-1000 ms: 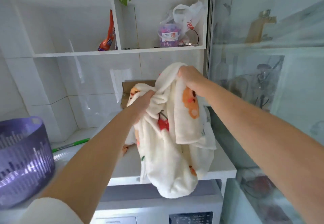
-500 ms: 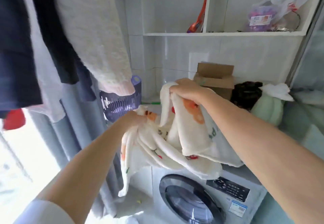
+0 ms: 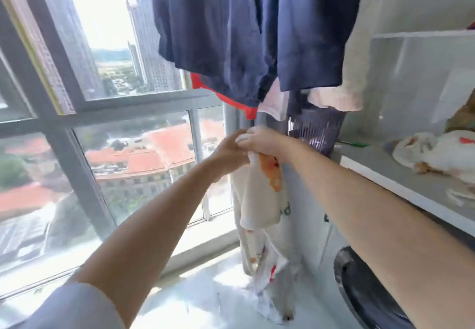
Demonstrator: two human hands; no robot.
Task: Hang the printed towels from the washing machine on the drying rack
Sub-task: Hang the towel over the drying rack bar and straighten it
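A white printed towel [image 3: 259, 200] with orange and red pictures hangs down long toward the floor. My right hand [image 3: 264, 142] grips its top end, and my left hand [image 3: 228, 151] closes on the same bunched end right beside it. Both hands are held out in front of me, below the hanging clothes. Another printed towel [image 3: 437, 153] lies crumpled on the white countertop [image 3: 401, 182] at the right. The washing machine's round door [image 3: 359, 290] shows at the lower right, under my right arm. No rack bar is in view.
Dark blue garments [image 3: 244, 33], a red piece and a cream fluffy item [image 3: 352, 71] hang overhead. A purple basket [image 3: 316, 128] stands on the countertop's far end. A large window [image 3: 102, 123] fills the left. White shelves are on the right wall.
My view has swung left from the shelves and washing machine to the window. The towel, bunched before, now hangs long, and my hands have come together at its top.
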